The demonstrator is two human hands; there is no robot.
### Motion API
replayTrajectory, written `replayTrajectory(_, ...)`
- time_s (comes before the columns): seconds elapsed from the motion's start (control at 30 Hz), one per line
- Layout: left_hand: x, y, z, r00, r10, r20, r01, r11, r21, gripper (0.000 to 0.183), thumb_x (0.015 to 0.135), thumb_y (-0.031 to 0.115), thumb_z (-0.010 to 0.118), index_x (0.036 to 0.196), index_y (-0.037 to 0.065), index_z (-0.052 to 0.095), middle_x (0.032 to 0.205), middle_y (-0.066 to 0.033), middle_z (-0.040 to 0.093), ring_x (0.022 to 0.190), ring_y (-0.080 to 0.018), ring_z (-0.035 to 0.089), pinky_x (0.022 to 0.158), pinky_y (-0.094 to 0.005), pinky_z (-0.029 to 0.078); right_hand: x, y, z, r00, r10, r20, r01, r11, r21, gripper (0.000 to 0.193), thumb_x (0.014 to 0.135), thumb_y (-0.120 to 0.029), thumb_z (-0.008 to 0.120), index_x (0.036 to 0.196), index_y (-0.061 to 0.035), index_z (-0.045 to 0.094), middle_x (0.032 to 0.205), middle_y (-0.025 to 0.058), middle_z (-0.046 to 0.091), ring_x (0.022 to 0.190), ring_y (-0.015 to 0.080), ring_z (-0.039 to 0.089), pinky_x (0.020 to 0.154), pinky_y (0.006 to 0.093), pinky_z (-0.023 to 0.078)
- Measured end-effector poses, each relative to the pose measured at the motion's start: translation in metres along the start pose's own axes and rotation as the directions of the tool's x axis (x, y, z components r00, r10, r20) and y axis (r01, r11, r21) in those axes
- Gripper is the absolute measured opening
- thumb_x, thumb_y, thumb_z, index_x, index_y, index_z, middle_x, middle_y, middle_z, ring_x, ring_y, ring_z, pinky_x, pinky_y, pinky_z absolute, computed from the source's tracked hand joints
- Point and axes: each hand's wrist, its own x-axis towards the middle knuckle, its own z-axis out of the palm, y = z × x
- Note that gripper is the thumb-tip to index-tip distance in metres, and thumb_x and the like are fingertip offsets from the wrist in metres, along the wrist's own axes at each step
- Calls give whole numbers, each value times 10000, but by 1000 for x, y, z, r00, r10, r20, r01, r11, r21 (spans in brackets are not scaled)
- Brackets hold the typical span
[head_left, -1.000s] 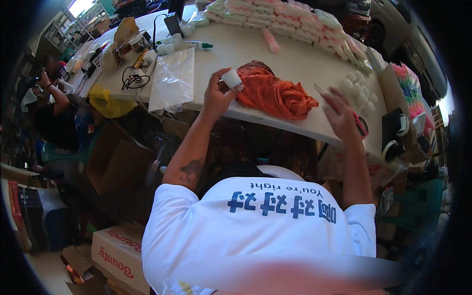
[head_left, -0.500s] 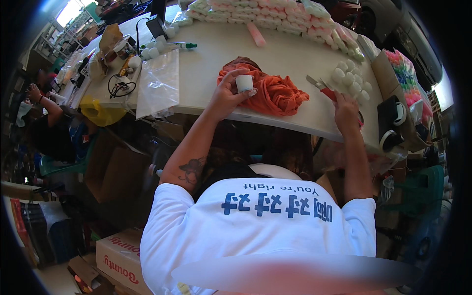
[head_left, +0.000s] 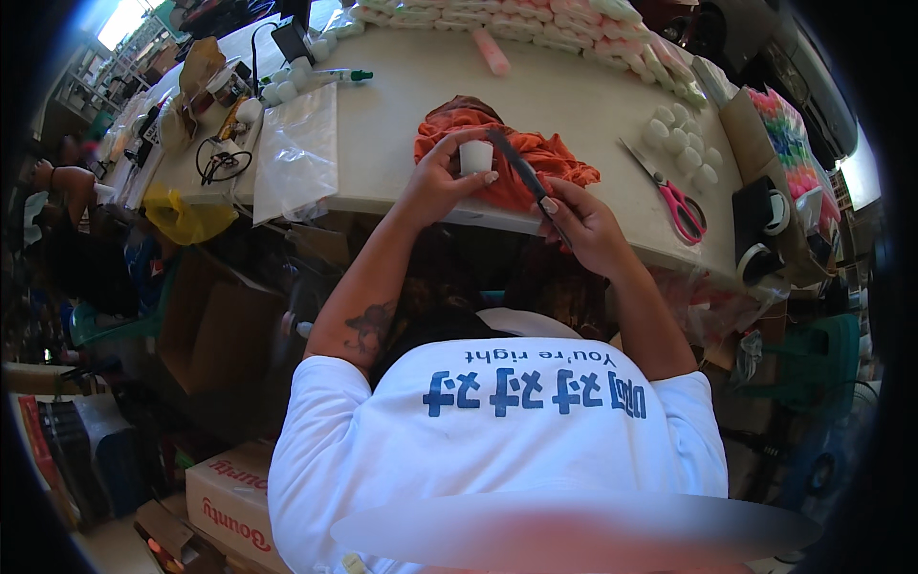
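My left hand (head_left: 435,184) holds a small white cylinder (head_left: 475,156) upright just above a crumpled orange cloth (head_left: 564,161) on the white table (head_left: 402,105). My right hand (head_left: 585,228) grips a long, thin dark tool (head_left: 521,168) whose tip points up and to the left, reaching the cylinder's right side. Both hands are close together at the table's near edge. My white printed shirt (head_left: 516,430) fills the lower part of the view.
Pink-handled scissors (head_left: 674,199) and several white cylinders (head_left: 681,142) lie right of the cloth, tape rolls (head_left: 765,225) beyond. A clear plastic bag (head_left: 298,153) lies left. Pink and white packs (head_left: 535,19) line the far edge. A cardboard box (head_left: 229,497) stands below left.
My right hand came in from beside the scissors to the middle and now holds the dark tool against the cylinder. My left hand stays over the orange cloth with the cylinder.
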Motion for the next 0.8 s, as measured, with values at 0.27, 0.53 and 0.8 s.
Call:
replayTrajectory(0.27, 5, -6, -8, 984, -38, 174, 52, 996, -78, 590, 784, 68, 821, 1292, 2, 528, 1130, -46, 637, 1003, -111, 614, 895, -275, 511, 4, -8, -7, 995, 75, -64, -91, 947, -308, 340, 1004, -238, 599, 1263, -19, 626, 806, 33, 629, 658, 105, 564, 638, 264, 483)
replayTrajectory(0.53, 5, 0, -10, 974, -121, 193, 138, 988, -76, 588, 776, 92, 822, 1285, 2, 542, 1070, -50, 652, 960, -114, 628, 858, -273, 521, -2, -3, 1, 989, 65, -134, -97, 963, -252, 347, 1002, -237, 602, 1262, -8, 620, 783, 37, 616, 640, 104, 549, 616, 263, 479)
replayTrajectory(0.8, 2, 2, -8, 982, -102, 162, 101, 995, 14, 596, 762, 105, 842, 1277, 11, 557, 1071, -46, 653, 971, -109, 621, 860, -270, 516, -5, 3, 0, 982, 78, -173, -109, 978, -177, 334, 1004, -236, 601, 1262, -25, 626, 787, 19, 602, 639, 92, 537, 607, 254, 472)
